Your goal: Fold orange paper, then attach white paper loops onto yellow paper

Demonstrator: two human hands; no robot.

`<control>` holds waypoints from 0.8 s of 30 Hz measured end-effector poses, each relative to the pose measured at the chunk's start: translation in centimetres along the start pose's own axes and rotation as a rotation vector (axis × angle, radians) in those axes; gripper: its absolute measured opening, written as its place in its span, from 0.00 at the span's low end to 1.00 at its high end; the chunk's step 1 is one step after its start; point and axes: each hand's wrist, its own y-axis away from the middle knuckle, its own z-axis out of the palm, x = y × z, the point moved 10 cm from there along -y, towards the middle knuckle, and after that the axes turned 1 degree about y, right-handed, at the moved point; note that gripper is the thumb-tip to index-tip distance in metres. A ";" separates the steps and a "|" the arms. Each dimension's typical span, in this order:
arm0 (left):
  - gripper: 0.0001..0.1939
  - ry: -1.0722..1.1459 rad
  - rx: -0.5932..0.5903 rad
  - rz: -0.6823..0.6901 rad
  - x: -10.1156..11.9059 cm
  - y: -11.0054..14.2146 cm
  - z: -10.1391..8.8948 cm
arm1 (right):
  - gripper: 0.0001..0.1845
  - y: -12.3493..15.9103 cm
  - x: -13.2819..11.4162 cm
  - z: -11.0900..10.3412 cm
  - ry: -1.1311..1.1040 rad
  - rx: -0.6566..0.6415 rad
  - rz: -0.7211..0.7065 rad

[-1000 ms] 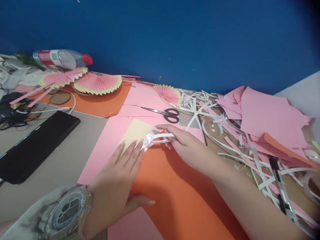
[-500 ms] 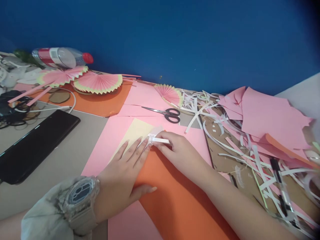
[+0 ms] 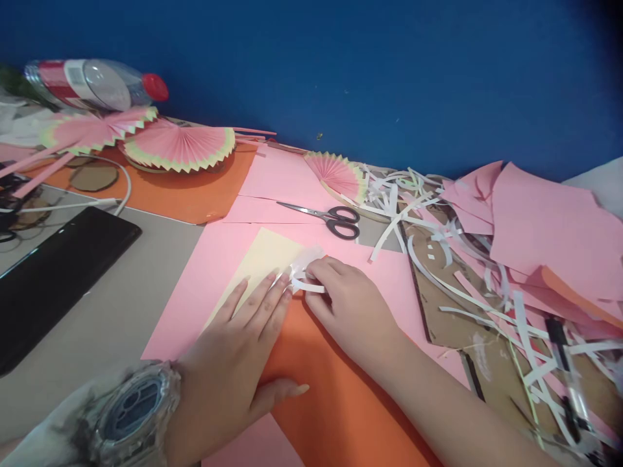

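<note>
My left hand (image 3: 233, 363) lies flat with its fingers stretched out, pressing down an orange paper sheet (image 3: 335, 395) where it overlaps a cream sheet (image 3: 257, 259). A grey watch sits on that wrist. My right hand (image 3: 350, 305) is closed in a pinch on a thin white strip (image 3: 304, 275), probably tape backing, at the orange sheet's top corner, right beside my left fingertips. Both sheets rest on a large pink sheet (image 3: 195, 292).
Black-handled scissors (image 3: 326, 217) lie just beyond the hands. Folded pink paper fans (image 3: 180, 146) and a plastic bottle (image 3: 92, 81) sit at the back left, a black keyboard (image 3: 53, 272) on the left. White strips, pink scraps (image 3: 540, 220) and a pen (image 3: 567, 383) clutter the right side.
My right hand has drawn in toward the left fingertips and closed on the white strip, whose loop has grown shorter. The left hand stays flat on the paper. The view shifted slightly.
</note>
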 end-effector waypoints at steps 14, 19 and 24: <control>0.40 0.076 -0.027 -0.016 0.0 0.0 0.3 | 0.04 -0.3 0.0 0.4 0.068 -0.045 -0.013; 0.40 0.086 -0.031 -0.031 -0.2 0.0 0.3 | 0.04 -0.4 0.2 0.8 0.075 -0.089 -0.006; 0.39 0.088 -0.047 -0.031 -0.2 0.0 0.4 | 0.04 -0.4 -0.2 0.8 0.120 -0.114 -0.052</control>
